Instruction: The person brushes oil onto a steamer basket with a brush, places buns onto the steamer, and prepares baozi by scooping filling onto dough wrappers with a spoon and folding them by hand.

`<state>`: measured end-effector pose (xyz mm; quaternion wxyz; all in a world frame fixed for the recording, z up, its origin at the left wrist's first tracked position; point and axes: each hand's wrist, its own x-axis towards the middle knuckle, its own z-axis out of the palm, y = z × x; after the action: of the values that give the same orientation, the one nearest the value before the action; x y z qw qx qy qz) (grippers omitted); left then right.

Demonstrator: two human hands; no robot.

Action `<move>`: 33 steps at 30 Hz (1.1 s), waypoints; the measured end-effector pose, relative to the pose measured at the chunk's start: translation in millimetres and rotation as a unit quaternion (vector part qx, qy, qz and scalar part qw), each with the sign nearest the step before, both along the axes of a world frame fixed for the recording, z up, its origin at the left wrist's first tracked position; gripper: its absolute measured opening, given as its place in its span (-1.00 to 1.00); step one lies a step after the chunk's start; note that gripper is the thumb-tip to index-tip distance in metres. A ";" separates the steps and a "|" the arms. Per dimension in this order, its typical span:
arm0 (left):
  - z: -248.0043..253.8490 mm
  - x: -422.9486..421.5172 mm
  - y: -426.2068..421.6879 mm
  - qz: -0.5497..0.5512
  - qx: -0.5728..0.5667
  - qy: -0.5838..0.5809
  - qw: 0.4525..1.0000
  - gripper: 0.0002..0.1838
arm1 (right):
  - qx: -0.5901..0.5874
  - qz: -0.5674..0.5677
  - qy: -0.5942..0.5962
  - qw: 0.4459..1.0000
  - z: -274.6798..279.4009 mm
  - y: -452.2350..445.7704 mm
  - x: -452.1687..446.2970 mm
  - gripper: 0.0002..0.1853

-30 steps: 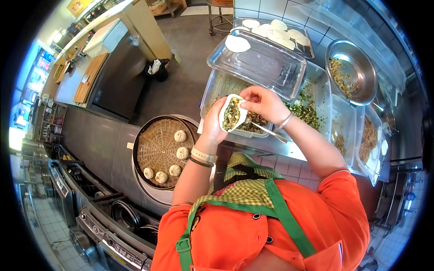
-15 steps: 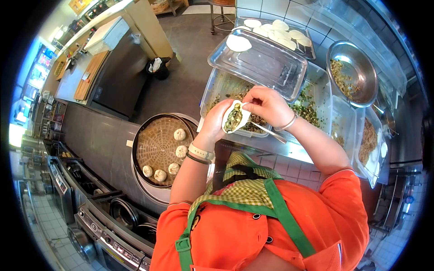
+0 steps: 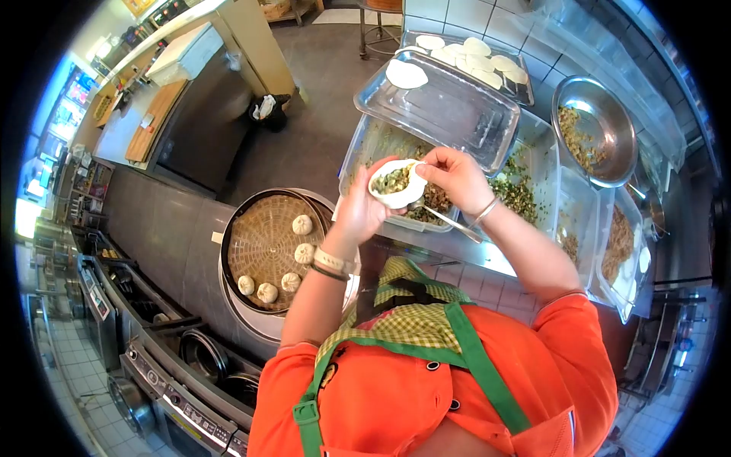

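Observation:
A round white dough wrapper (image 3: 399, 199) with green and yellow chopped filling (image 3: 392, 180) in its hollow is cupped in my left hand (image 3: 358, 207). My right hand (image 3: 455, 177) pinches the wrapper's right rim between thumb and fingertips. Just below that hand, a metal spoon (image 3: 449, 221) slants over the front of a clear plastic container (image 3: 358, 145) of chopped filling; where its bowl rests is partly hidden. Several pleated buns (image 3: 302, 225) sit on a round steamer tray (image 3: 263, 221) left of my left forearm.
Behind the container a metal tray (image 3: 449, 114) lies tilted, bearing one wrapper (image 3: 406, 74). Several more wrappers (image 3: 477, 47) lie on a farther tray. To the right are a steel bowl (image 3: 609, 126) with filling remnants and a plastic tub (image 3: 618, 244) of brown filling.
The wrapper has tipped from nearly upright to a flatter, cup-like position in my left hand. My right hand's pinch has shifted slightly rightward along the rim. The spoon and buns stay put.

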<state>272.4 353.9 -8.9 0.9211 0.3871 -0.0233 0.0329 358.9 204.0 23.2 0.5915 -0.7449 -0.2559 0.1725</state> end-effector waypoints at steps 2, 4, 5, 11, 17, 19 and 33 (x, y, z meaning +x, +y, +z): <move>-11.0 1.0 -11.2 0.058 -0.079 -0.017 0.995 -0.54 | 0.009 -0.015 0.047 0.999 -18.3 7.6 -5.3 -0.79; -25.1 5.5 -11.4 0.112 -0.003 0.007 0.994 -0.56 | -0.028 -0.033 0.003 0.999 -13.9 15.6 -21.3 -0.82; -30.8 8.5 -11.6 0.165 0.071 0.028 0.983 -0.58 | -0.075 -0.017 -0.029 0.997 0.8 15.4 -31.2 -0.83; -22.4 6.0 -7.5 0.157 0.094 0.082 0.980 -0.61 | -0.048 0.036 -0.464 0.884 3.1 11.2 -25.9 -0.81; -16.6 5.7 -12.2 0.132 -0.006 0.137 0.982 -0.57 | -0.121 0.030 -0.217 0.968 15.7 5.5 -25.3 -0.83; -15.1 5.6 -12.2 0.133 -0.004 0.162 0.978 -0.57 | -0.071 0.037 -0.335 0.939 8.8 5.4 -20.7 -0.86; -21.6 2.9 -14.9 0.122 0.173 0.054 0.976 -0.63 | -0.092 -0.017 -0.208 0.974 4.9 8.9 -30.1 -0.86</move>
<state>275.3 339.1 -30.5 0.8290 0.5420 0.0687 0.1196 328.8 212.9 28.1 0.4575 -0.8197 -0.3437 0.0263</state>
